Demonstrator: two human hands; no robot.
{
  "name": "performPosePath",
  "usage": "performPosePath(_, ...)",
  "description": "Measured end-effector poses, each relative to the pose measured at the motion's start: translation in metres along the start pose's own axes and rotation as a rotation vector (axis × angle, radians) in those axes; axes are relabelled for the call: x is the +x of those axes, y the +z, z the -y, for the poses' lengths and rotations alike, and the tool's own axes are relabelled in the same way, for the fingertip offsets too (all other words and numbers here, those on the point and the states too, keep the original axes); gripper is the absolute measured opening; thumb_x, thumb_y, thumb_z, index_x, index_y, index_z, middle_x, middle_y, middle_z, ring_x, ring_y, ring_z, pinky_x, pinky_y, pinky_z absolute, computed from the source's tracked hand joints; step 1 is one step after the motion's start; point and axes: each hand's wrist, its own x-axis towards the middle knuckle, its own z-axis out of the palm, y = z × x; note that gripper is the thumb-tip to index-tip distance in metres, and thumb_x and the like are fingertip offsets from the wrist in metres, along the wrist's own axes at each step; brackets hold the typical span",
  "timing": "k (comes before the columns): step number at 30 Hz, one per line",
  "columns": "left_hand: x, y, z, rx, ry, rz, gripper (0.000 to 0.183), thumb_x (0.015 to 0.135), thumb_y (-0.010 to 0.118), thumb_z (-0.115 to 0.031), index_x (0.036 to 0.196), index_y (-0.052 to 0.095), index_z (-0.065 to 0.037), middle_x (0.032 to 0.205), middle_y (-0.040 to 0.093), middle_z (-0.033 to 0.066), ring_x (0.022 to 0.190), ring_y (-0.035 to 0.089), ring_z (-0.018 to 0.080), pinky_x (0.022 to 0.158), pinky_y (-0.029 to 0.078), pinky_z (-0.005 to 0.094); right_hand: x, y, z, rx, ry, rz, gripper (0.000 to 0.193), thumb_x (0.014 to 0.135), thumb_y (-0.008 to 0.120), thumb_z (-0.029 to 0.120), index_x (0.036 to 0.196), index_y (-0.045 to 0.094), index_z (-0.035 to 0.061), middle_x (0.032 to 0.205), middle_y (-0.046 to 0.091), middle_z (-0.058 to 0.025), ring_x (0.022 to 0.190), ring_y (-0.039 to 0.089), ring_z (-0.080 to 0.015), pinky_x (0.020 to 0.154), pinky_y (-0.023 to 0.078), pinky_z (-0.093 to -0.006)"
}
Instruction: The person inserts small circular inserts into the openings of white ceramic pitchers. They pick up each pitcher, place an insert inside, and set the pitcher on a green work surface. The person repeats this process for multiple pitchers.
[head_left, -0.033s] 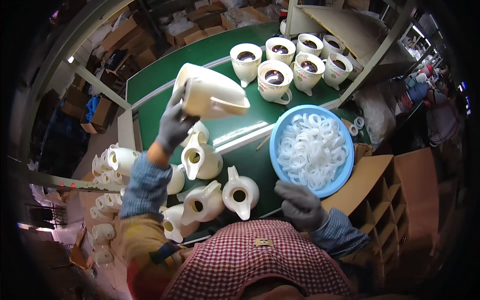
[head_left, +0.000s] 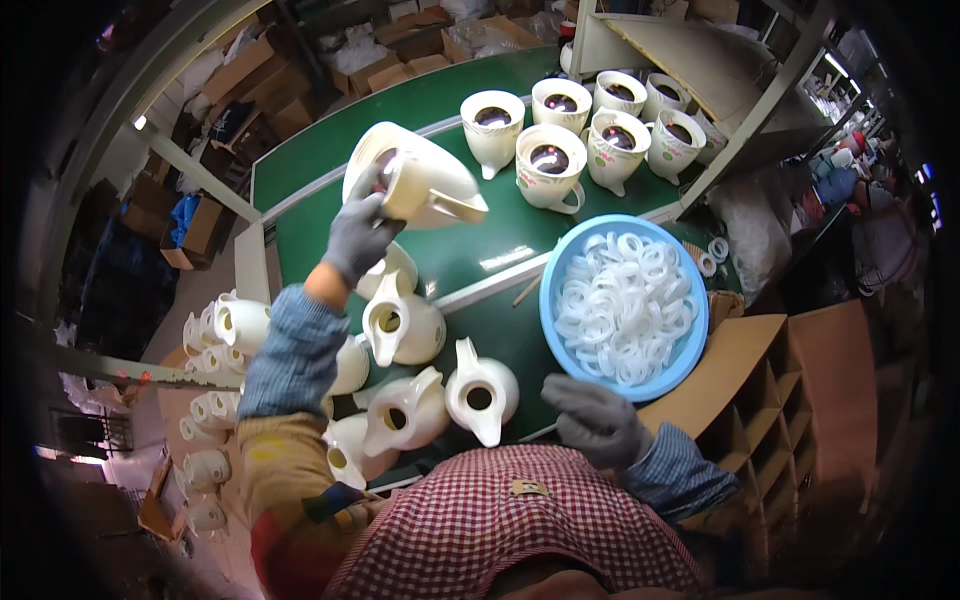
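Note:
My left hand (head_left: 362,238), in a grey glove, is closed on a white jug (head_left: 440,180), holding it tilted above the green table. Its fingers are partly hidden behind the jug. Below that hand, several white spouted jugs (head_left: 480,393) stand with their round necks facing up. My right hand (head_left: 600,420), also gloved in grey, hovers at the near edge of a light blue basin (head_left: 548,330), with its fingers together and bent. Whatever it may hold is hidden. Translucent white plastic rings (head_left: 625,305) fill the basin.
At the far right, several white jugs (head_left: 550,185) stand upside down, dark glossy round bottoms showing inside. A divided cardboard box (head_left: 770,400) is at my right. More white jugs (head_left: 243,322) are at the left beyond a metal frame post (head_left: 190,165). Loose rings (head_left: 708,264) lie beside the basin.
My left hand has turned the jug a little and shifted it slightly left. My right hand has moved slightly down and left, away from the basin.

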Motion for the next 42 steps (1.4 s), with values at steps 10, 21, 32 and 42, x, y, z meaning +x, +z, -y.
performPosePath(10,0.127,0.122,0.157,0.678,-0.375,0.357,0.048,0.085,0.069,-0.005,0.132,0.068,-0.018,0.163,0.033,0.0041,0.153,0.030,0.0319,0.120,0.041,0.0423,0.006,0.011,-0.016,0.002,0.067,0.124,0.032,0.093,0.071,0.012,0.122,0.068,-0.0021,0.127,0.067,-0.0253,0.110,0.070,-0.0373,0.094,0.058,-0.0440)
performPosePath(21,0.154,0.148,0.196,0.526,-0.272,0.336,0.056,0.080,0.061,-0.003,0.135,0.063,-0.008,0.154,0.047,0.0157,0.146,0.041,0.0348,0.122,0.036,0.0422,0.011,0.014,-0.027,-0.040,0.000,0.091,0.027,0.090,0.072,0.014,0.110,0.068,-0.0036,0.122,0.068,-0.0226,0.106,0.070,-0.0373,0.090,0.059,-0.0449)
performPosePath(32,0.073,0.105,0.060,0.204,0.339,0.165,0.052,0.088,0.062,-0.002,0.139,0.060,-0.003,0.156,0.045,0.0233,0.144,0.043,0.0421,0.120,0.035,0.0466,-0.066,-0.154,0.025,-0.519,0.239,-0.423,0.025,0.094,0.071,0.020,0.112,0.071,0.0033,0.105,0.074,-0.0164,0.102,0.071,-0.0330,0.087,0.059,-0.0418)
performPosePath(42,-0.057,0.058,-0.094,-0.040,0.346,0.420,0.041,0.087,0.061,0.005,0.127,0.061,0.002,0.150,0.051,0.0270,0.136,0.053,0.0431,0.113,0.043,0.0480,-0.495,-0.364,0.011,-0.977,1.937,-0.931,0.053,0.088,0.072,0.048,0.122,0.071,0.0077,0.107,0.074,-0.0199,0.084,0.073,-0.0276,0.078,0.057,-0.0420)
